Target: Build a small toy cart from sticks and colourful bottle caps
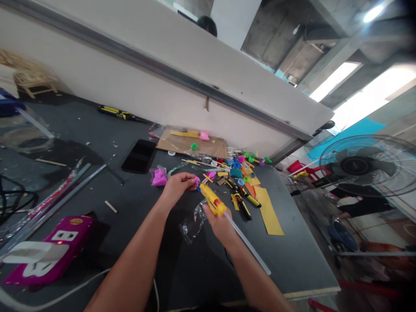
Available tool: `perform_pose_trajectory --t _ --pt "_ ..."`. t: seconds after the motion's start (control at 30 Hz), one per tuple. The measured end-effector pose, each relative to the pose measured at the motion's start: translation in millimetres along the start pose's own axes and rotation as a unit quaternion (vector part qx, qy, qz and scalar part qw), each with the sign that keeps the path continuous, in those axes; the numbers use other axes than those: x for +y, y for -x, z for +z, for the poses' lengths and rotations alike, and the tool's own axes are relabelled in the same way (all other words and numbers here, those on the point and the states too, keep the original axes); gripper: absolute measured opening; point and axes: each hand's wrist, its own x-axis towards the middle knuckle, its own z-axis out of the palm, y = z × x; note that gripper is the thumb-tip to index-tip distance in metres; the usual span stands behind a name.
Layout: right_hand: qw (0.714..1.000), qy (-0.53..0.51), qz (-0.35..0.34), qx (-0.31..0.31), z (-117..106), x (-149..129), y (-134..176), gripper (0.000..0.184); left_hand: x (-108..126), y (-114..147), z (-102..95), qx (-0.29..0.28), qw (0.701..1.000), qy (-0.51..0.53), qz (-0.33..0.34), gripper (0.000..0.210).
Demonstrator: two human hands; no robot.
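Observation:
My right hand (pixel 220 223) is wrapped round a yellow glue gun (pixel 212 198), with a long clear glue stick (pixel 248 245) poking out of its back end. The gun's blue nozzle meets a small pink-purple piece (pixel 196 180) pinched in the fingertips of my left hand (pixel 178 187); whether they touch I cannot tell. A bag of pink clay (pixel 159 177) lies left of that hand. Below the gun a crumpled clear plastic bag (pixel 192 223) rests on the dark table (pixel 302 255).
Right of my hands lie cutters (pixel 242 206), yellow card (pixel 269 212) and several colourful small parts (pixel 240 164). A phone (pixel 139 155) and a cardboard sheet (pixel 195 147) lie farther back. A purple power strip (pixel 53 249) with a white cord stands left. A fan (pixel 355 165) is beyond the table.

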Motion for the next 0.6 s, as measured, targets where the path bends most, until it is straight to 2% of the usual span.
perform_pose_trajectory --t 0.47,0.6 --pt "1.000 -0.006 0.000 -0.016 -0.2 -0.5 -1.2 0.024 1.4 0.7 1.3 -0.003 1.000 -0.005 -0.001 0.028" --pt "0.998 -0.043 0.035 -0.016 -1.6 1.0 -1.0 0.024 1.6 1.2 0.4 -0.003 1.000 0.006 -0.003 0.028"
